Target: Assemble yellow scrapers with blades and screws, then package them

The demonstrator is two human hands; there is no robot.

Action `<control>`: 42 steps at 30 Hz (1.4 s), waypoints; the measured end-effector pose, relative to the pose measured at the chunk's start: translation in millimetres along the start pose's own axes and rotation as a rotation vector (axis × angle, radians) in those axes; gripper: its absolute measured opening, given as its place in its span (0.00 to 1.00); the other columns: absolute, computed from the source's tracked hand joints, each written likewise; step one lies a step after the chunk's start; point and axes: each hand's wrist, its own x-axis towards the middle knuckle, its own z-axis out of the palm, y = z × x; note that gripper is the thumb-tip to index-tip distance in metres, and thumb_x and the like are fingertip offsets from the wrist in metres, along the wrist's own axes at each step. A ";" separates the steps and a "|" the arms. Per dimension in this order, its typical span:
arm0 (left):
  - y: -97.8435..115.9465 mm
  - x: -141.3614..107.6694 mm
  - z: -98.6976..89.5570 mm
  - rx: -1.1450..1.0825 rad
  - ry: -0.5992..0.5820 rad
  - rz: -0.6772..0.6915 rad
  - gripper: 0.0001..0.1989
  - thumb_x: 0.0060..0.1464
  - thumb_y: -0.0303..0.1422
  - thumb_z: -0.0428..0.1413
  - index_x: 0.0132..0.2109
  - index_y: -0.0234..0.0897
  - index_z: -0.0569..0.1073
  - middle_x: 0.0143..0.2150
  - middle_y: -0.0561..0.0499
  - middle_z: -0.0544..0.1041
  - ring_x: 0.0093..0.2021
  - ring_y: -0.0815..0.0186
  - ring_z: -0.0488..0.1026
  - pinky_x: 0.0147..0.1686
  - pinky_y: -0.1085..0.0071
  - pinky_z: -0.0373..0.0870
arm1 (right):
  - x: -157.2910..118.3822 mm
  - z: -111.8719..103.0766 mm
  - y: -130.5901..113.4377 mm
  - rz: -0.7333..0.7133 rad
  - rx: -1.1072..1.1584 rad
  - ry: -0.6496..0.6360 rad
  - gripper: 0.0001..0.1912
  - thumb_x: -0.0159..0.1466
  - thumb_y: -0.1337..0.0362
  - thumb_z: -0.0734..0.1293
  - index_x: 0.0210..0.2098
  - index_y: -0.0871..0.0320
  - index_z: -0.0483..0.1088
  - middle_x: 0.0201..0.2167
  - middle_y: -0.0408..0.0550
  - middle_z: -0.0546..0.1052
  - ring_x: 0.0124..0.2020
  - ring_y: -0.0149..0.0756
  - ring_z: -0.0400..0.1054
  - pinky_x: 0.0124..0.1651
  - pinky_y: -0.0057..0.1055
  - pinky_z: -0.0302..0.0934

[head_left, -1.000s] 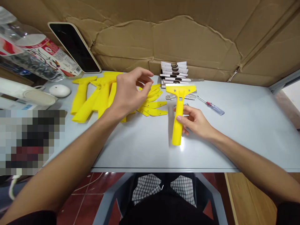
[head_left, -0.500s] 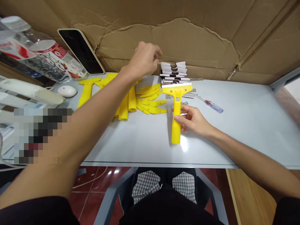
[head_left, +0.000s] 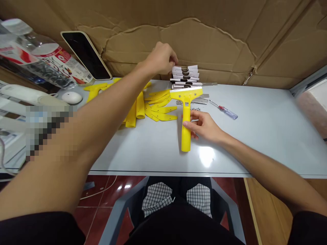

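Landmark for all places: the stack of white card sleeves [head_left: 185, 77], dark notches at centre, on the grey tabletop [head_left: 217, 156] against the cardboard sheet [head_left: 209, 44].

Left hand [head_left: 163, 58]: arm extended, forearm running diagonally forward and inward; wrist bent, back of hand uppermost, fingers curled downward at the stack's far left corner. Whether the fingertips touch or pinch a sleeve cannot be told.

Right hand [head_left: 204, 126]: nearer the person than the stack; forearm slanting inward from the right, thumb across the front of the handle, fingers bent behind it, a light pinch.

Yellow scraper [head_left: 186, 117]: one, in the right hand, directly on the near side of the stack; wide head away from the person, two screws in its face, pale strip along the far edge, handle pointing back.

Flat yellow plates [head_left: 164, 117]: several, fanned, left of and nearer than the stack.

Yellow scraper handles [head_left: 130, 117]: a group, farther left, partly under the left forearm.

Metal blades [head_left: 203, 101] and small screws [head_left: 195, 109]: on the stack's near side.

Screwdriver [head_left: 229, 112]: one, clear handle, right of and nearer than the stack.
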 end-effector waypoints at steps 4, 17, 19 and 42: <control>19.0 -6.3 0.5 0.134 -0.102 -0.118 0.06 0.64 0.24 0.65 0.43 0.40 0.84 0.18 0.69 0.70 0.26 0.69 0.66 0.49 0.69 0.77 | -1.1 0.4 -1.8 -0.007 -0.003 -0.012 0.20 0.66 0.52 0.82 0.47 0.57 0.75 0.40 0.44 0.76 0.23 0.28 0.68 0.21 0.32 0.62; 18.6 -3.8 4.7 0.118 -0.141 -0.206 0.14 0.53 0.16 0.73 0.41 0.38 0.84 0.21 0.66 0.73 0.31 0.68 0.67 0.61 0.58 0.75 | -1.4 0.0 -2.3 0.016 -0.003 -0.020 0.21 0.65 0.51 0.82 0.47 0.57 0.75 0.34 0.43 0.76 0.23 0.29 0.67 0.22 0.33 0.61; 15.7 -3.7 5.3 0.117 -0.148 -0.197 0.15 0.50 0.18 0.75 0.39 0.41 0.83 0.22 0.66 0.71 0.36 0.67 0.67 0.67 0.61 0.70 | -1.2 0.3 -2.5 0.018 -0.001 -0.020 0.21 0.65 0.51 0.82 0.47 0.57 0.75 0.34 0.43 0.75 0.23 0.30 0.67 0.22 0.33 0.60; 47.4 -69.6 -38.2 0.176 0.312 0.088 0.07 0.54 0.30 0.71 0.41 0.44 0.86 0.34 0.62 0.80 0.40 0.67 0.68 0.59 0.64 0.70 | 3.0 -4.9 0.6 0.023 0.297 -0.029 0.19 0.63 0.58 0.74 0.52 0.55 0.73 0.38 0.47 0.80 0.40 0.42 0.75 0.46 0.42 0.72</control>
